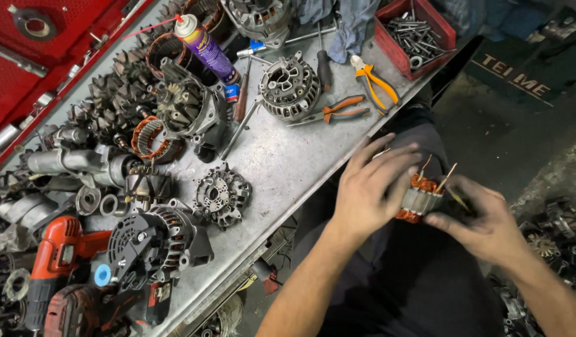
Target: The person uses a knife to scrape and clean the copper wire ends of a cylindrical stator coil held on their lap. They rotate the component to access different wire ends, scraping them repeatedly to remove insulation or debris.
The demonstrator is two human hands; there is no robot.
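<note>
My left hand (370,187) and my right hand (481,215) both grip a stator ring (420,201), a grey laminated steel band wound with copper wire, held over my lap just off the workbench edge. Several copper lead ends stick up from the top of the ring. My left fingers wrap over its near side; my right fingers and thumb pinch its far side.
The metal workbench (281,162) carries alternator housings (290,86), a rectifier plate (222,195), orange-handled pliers (375,80), a purple spray can (206,47), a red bin of bolts (416,34) and a red cordless drill (57,256). More parts lie on the floor at right.
</note>
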